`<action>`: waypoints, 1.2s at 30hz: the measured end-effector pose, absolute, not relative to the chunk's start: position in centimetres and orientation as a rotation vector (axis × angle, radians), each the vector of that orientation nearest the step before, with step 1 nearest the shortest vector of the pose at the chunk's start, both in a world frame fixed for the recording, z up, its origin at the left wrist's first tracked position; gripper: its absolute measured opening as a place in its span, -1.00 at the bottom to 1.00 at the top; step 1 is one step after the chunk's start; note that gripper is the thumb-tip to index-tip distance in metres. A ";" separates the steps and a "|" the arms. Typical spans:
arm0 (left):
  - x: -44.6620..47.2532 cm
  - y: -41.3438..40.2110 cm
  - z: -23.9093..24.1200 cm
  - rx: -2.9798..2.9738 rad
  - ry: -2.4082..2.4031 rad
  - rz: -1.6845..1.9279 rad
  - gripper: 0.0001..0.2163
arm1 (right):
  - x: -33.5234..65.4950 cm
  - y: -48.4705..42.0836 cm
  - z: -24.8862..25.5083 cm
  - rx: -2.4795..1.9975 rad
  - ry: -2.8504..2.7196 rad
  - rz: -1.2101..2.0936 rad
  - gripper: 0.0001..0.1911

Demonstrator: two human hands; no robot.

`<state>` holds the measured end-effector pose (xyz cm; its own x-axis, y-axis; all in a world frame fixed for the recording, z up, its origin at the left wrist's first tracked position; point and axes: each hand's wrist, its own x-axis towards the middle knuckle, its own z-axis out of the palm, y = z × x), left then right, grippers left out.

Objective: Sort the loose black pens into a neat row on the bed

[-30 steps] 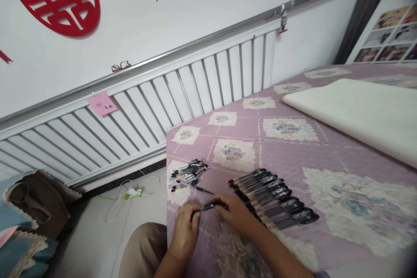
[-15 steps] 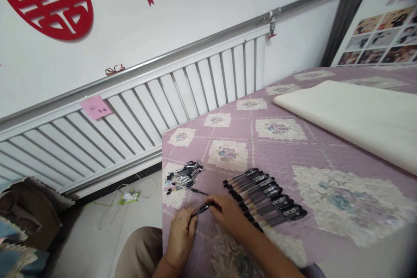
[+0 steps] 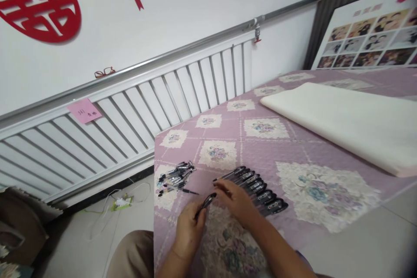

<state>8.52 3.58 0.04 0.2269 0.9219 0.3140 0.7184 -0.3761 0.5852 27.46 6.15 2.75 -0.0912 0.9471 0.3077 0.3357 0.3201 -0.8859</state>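
My left hand is closed around a black pen, whose end sticks up beyond the thumb. Just to its right, my right hand is off the pen, fingers stretched and slightly apart, and it partly covers a row of capped black pens. Those pens lie side by side in a slanting line with their caps to the right. Farther left on the cloth is a loose pile of small clear and black pen parts. One thin dark piece points from the pile toward my hands.
A purple floral cloth covers the table, with a folded cream sheet at the right. Behind runs a white radiator bearing a pink note. Glasses rest above it. A cable with a green-white item lies on the floor.
My right hand has let go of the pen and moved up and right toward the row. The left hand keeps the pen, now tilted more upright. The view has shifted slightly right.
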 end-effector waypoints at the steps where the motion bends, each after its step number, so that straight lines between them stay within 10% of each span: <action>1: 9.4 3.9 0.2 2.194 1.511 0.895 -0.81 | 28.7 6.4 3.0 -1.230 -1.561 0.748 -0.73; 36: 19.8 7.4 2.4 2.527 1.402 0.698 -0.91 | 36.0 6.9 3.8 -1.327 -0.896 0.691 -0.67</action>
